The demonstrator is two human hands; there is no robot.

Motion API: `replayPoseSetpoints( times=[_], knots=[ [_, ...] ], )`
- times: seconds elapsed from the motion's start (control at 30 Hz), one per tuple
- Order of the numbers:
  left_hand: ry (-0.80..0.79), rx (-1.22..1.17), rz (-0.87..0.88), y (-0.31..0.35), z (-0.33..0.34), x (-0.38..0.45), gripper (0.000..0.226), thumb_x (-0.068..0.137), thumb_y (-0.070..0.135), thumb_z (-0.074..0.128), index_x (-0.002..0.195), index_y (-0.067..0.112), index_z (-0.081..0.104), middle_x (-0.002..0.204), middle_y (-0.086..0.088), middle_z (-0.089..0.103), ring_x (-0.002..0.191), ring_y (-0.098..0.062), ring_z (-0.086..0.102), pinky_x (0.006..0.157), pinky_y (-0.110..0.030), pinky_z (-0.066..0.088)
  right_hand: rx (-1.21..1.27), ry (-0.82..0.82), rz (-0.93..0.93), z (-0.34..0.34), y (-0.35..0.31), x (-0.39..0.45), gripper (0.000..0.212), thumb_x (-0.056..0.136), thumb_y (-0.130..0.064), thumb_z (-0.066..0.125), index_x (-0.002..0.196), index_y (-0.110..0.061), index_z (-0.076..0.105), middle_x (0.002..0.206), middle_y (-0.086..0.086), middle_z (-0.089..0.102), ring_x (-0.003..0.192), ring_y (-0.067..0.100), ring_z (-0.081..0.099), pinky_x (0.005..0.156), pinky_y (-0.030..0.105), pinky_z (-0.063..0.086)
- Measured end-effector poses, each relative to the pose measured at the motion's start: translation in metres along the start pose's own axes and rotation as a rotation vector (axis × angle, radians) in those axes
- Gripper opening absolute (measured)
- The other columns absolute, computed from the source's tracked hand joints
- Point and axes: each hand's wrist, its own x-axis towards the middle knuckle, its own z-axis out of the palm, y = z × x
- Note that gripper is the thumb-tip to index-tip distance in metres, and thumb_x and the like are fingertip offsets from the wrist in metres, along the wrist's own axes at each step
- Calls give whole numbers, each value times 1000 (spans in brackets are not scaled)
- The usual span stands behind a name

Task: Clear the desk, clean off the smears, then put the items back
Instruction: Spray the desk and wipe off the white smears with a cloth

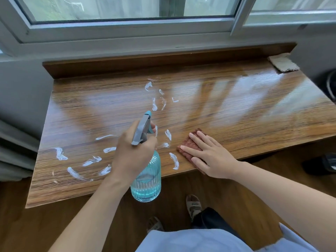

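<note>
A person's left hand point(133, 151) grips a blue spray bottle point(146, 179) by its trigger head, nozzle aimed over white smears point(60, 154) on the wooden desk point(227, 106); the right hand point(209, 153) presses flat, fingers straight, on a reddish-brown cloth point(189, 143) near the front edge; best to mist every streak evenly before wiping.
</note>
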Motion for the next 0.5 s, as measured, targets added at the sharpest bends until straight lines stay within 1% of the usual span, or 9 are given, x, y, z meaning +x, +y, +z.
replayPoseSetpoints(
  times=[0.07, 0.13, 0.2, 0.23, 0.3, 0.4, 0.47, 0.5],
  knots=[
    [17, -12, -11, 2, 3, 7, 24, 92, 5, 60, 99, 26, 70, 79, -11, 66, 81, -31, 71, 63, -31, 51, 25, 17, 142, -2, 4, 23, 52, 107, -56, 16, 156, -58, -2, 172, -3, -9, 156, 21, -19, 126, 41, -6],
    [27, -19, -24, 6, 6, 14, 24, 88, 8, 61, 96, 29, 68, 87, -11, 70, 84, -33, 73, 69, -41, 55, 64, 26, 259, -5, 6, 48, 54, 105, -58, 15, 156, -58, -2, 172, -1, -7, 157, 24, -16, 126, 44, -4],
    [45, -13, -28, 13, 10, 19, 21, 80, 15, 60, 94, 30, 67, 94, -15, 69, 83, -39, 72, 70, -54, 59, 65, 37, 305, -6, 6, 61, 55, 103, -60, 14, 156, -57, -1, 172, 1, -5, 157, 27, -12, 124, 47, -1],
    [61, -15, -27, 16, 12, 21, 21, 77, 17, 60, 93, 29, 67, 95, -17, 68, 84, -41, 71, 69, -58, 59, 54, 43, 291, -5, 5, 61, 55, 103, -60, 15, 156, -57, -1, 172, 2, -4, 157, 29, -11, 124, 48, 0],
    [111, -24, -27, 21, 16, 27, 22, 75, 18, 63, 95, 27, 69, 97, -20, 67, 87, -43, 69, 71, -61, 60, 39, 43, 171, -1, 5, 48, 55, 105, -58, 18, 156, -58, -1, 172, 2, -5, 157, 30, -13, 124, 48, -3],
    [164, -16, -44, 29, 22, 37, 25, 73, 17, 61, 94, 28, 69, 96, -18, 67, 84, -45, 69, 74, -61, 60, 36, 1, -92, -4, 24, 24, 53, 107, -55, 21, 155, -60, -1, 170, -5, -15, 155, 22, -23, 125, 45, -11],
    [182, -3, -67, 34, 27, 45, 22, 79, 11, 61, 93, 27, 68, 94, -17, 68, 83, -46, 69, 70, -53, 59, 30, -30, -192, -9, 44, 22, 52, 107, -58, 18, 154, -61, -4, 169, -10, -18, 154, 17, -26, 125, 42, -12],
    [192, 2, -82, 36, 31, 49, 22, 83, 7, 61, 93, 26, 67, 93, -17, 68, 84, -44, 70, 68, -48, 57, 16, -26, -205, -11, 54, 28, 52, 107, -60, 16, 154, -61, -6, 169, -10, -17, 154, 16, -26, 125, 42, -11]
  ],
)
